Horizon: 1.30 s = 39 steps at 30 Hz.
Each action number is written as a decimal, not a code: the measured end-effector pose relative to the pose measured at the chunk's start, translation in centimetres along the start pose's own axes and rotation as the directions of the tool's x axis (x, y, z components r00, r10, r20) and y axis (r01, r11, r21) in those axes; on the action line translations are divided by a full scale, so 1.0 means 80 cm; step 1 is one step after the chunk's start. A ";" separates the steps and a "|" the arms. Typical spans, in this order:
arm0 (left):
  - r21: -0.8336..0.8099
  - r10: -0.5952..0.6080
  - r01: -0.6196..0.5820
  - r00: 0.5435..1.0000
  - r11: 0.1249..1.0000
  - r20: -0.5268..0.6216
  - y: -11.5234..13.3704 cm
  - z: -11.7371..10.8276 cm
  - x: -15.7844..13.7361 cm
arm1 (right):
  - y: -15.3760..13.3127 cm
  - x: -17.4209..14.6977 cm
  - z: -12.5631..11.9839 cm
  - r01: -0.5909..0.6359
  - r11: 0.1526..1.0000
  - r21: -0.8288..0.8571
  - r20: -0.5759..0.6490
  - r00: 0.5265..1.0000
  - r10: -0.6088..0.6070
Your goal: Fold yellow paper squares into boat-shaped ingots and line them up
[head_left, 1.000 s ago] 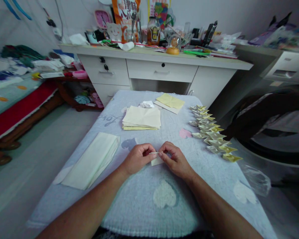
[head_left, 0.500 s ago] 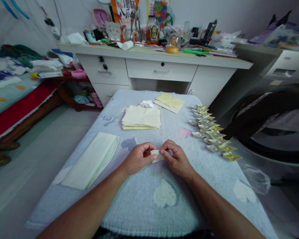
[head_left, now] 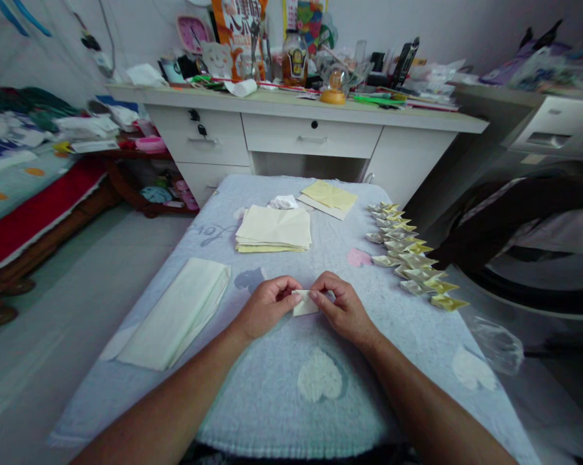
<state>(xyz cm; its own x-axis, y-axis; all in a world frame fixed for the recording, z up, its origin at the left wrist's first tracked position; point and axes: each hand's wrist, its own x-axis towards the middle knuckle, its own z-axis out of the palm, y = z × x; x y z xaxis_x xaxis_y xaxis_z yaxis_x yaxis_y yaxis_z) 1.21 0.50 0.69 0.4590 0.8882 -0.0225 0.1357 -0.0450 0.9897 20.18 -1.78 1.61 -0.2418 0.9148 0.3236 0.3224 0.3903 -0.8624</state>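
Observation:
A small folded piece of paper (head_left: 305, 303), pale cream, is pinched between my two hands above the cloth-covered table (head_left: 272, 394). My left hand (head_left: 271, 303) grips its left edge with thumb and fingers. On the opposite side, my right hand (head_left: 340, 306) holds the paper's upper right part, thumb in front. Beyond my hands lies a stack of cream and yellow paper sheets (head_left: 273, 226). To the right stand several folded paper boats (head_left: 408, 248) in rows, yellow and whitish.
A long folded pale sheet (head_left: 178, 313) lies at the left. Behind the stack are a crumpled white tissue (head_left: 283, 202) and yellow paper (head_left: 328, 194). A white desk (head_left: 315, 137) with cluttered top stands beyond; a washing machine (head_left: 560, 132) is at the right.
The folded paper now shows a squarer, flatter face between my fingers. My hands have barely moved, and both still hold it. The whole view has shifted slightly.

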 end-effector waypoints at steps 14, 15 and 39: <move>0.044 0.005 -0.003 1.000 0.999 -0.030 0.000 -0.002 -0.001 | -0.001 0.000 0.002 0.000 1.000 0.008 0.008 1.000 0.000; 0.045 0.005 -0.004 1.000 0.999 -0.028 -0.001 -0.002 -0.001 | 0.000 -0.001 0.002 -0.004 1.000 0.012 0.012 1.000 0.004; -0.102 -0.003 -0.004 0.997 0.995 -0.075 -0.008 -0.002 0.003 | 0.003 -0.001 0.000 0.003 1.000 -0.014 0.053 0.999 -0.002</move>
<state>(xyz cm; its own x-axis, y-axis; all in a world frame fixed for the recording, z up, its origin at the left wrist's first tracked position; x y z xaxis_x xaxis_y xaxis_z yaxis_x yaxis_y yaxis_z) 1.08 0.79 0.05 0.3915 0.9201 -0.0152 0.0436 -0.0021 0.9990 20.31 -1.74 1.38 -0.2902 0.9072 0.3046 0.3343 0.3943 -0.8560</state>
